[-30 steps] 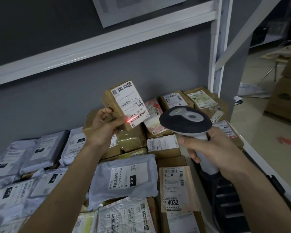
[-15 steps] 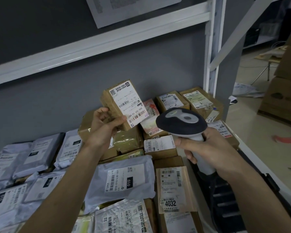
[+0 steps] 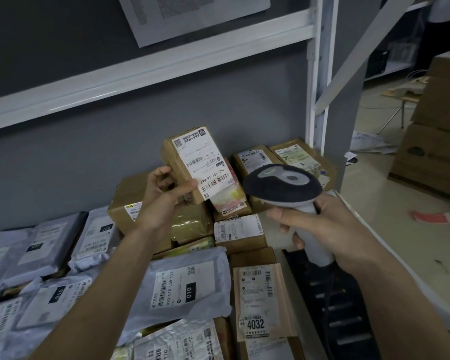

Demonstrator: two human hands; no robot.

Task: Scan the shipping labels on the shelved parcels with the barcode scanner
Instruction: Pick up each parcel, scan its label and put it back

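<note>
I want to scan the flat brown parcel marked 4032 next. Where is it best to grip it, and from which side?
Probably by its right long edge, coming from the right. The brown parcel marked 4032 lies flat, label up, and that edge borders the open gap, while the grey mailer bag crowds its left side. Keep fingers off the label's barcodes.

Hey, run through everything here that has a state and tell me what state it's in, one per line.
Small brown box: lifted off the pile, label facing the camera.
Left hand: grips the box.
Barcode scanner: aimed toward the box, no red line visible.
Right hand: grips the scanner handle.
</note>
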